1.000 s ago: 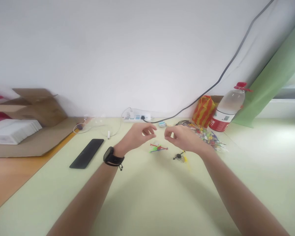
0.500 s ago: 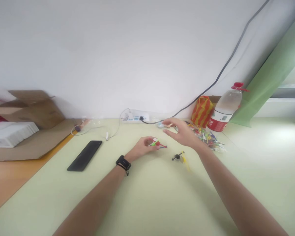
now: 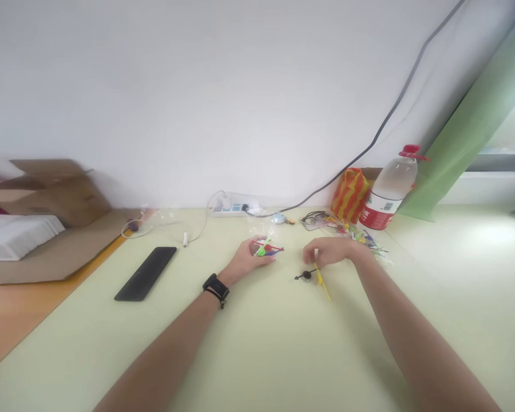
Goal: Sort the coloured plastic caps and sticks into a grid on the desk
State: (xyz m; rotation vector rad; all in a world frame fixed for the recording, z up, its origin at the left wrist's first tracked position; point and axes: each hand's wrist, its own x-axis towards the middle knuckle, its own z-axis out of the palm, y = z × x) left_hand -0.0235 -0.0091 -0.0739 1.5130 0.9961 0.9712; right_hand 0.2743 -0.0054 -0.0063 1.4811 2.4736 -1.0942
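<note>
My left hand (image 3: 253,254) is closed around small arrow-shaped plastic pieces in green, red and blue (image 3: 266,249), held just above the table. Lower right of them, a black arrow-shaped piece with a round centre (image 3: 306,275) lies on the table, a thin yellow plastic piece (image 3: 321,281) against its right end. Curled down over these, my right hand (image 3: 326,252) has its fingertips on the yellow piece's upper end, seemingly pinching it. The fingers partly hide that contact.
A black flat slab (image 3: 146,273) lies at left, near a white cable plug (image 3: 185,239). Behind are a power strip (image 3: 229,213) and a clear wrapper (image 3: 264,228). Small packaged pieces (image 3: 360,234), a striped bag (image 3: 349,194) and a large bottle (image 3: 388,189) stand at right. Cardboard (image 3: 60,246) is far left.
My right hand has come down from beside the wrapper at the back to the yellow piece, its fingers closing. A wrapper now shows behind my left hand, which keeps its hold.
</note>
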